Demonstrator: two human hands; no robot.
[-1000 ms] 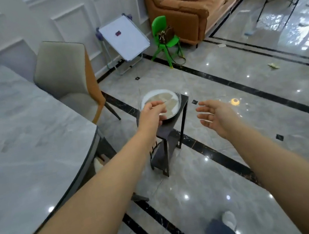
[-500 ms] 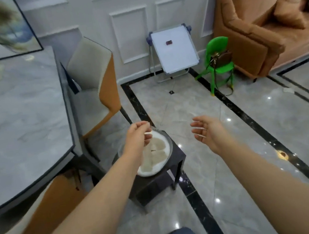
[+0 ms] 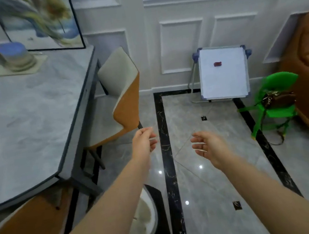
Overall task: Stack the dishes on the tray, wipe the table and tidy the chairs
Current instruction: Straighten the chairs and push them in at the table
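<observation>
Now raised clear of the plate (image 3: 144, 219), both hands; half a second back the left hovered right over it. Plate dropped low in view, on the dark stand (image 3: 160, 213) at 6 o'clock, half hidden under the left forearm.

At 9 o'clock, marble table (image 3: 23, 123), bare but for a blurred pot (image 3: 13, 56) at 11. Beyond its corner, chair (image 3: 121, 99) angled out, unpushed. Likely sturdy and fairly heavy, padded shell; best gripped at the top of the backrest.

Left hand (image 3: 144, 143) loosely curled, holding nothing. Right hand (image 3: 210, 145) at 3 o'clock of it, open, fingers spread, empty.

Nearer chair (image 3: 24, 230) at 7 o'clock, cut off by the table. Plate contents smeared, unreadable. No cloth in sight.
</observation>
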